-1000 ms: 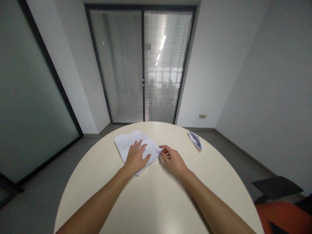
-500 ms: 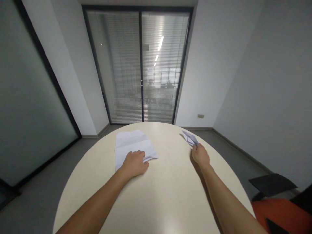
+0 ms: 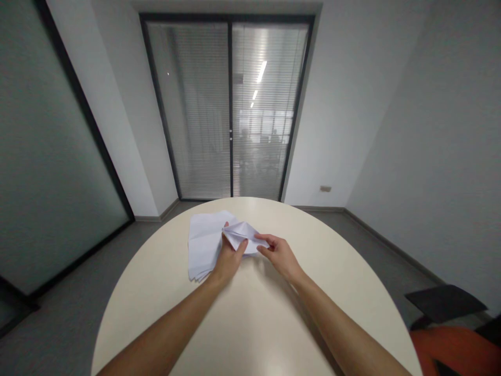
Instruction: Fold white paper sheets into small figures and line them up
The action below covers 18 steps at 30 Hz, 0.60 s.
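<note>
Both of my hands hold one folded white paper piece [image 3: 246,236] just above the round cream table [image 3: 258,313], near its far middle. My left hand [image 3: 229,258] pinches its left side with thumb and fingers closed. My right hand [image 3: 279,255] grips its right end, fingers closed on it. A stack of white paper sheets [image 3: 203,243] lies flat on the table just left of my left hand, partly under the folded piece.
Behind the table stand glass sliding doors with blinds [image 3: 230,109]. A dark chair with an orange part [image 3: 450,324] sits at the lower right. A dark-framed glass wall [image 3: 47,156] runs along the left.
My right hand fetched the folded paper from the table's far right and brought it to the middle. My left hand left the stack and took hold of the folded piece.
</note>
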Tool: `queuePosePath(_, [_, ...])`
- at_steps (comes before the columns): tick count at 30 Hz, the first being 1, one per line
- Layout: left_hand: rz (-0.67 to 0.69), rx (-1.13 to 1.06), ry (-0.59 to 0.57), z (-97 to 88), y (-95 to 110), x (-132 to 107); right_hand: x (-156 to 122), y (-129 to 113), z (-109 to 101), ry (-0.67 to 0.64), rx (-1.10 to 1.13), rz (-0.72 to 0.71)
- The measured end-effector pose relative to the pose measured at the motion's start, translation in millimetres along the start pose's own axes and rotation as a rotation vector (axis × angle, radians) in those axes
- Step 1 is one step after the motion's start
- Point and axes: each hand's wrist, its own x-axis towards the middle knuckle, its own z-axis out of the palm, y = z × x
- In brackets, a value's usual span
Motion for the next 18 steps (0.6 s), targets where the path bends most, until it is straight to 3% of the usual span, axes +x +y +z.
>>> queuePosePath(4, [0.141,0.11,0.06,-2.6,9,0,-2,4,7,-0.005,0.05,0.004])
queuePosePath(11, [0.037,0.036,0.069,-1.7,13,-1,-9,-11,0,-0.014,-0.188,-0.033])
queuePosePath(18, [0.057,0.071,0.152,-8.1,4,6,-16,-24,3,-0.091,-0.459,-0.069])
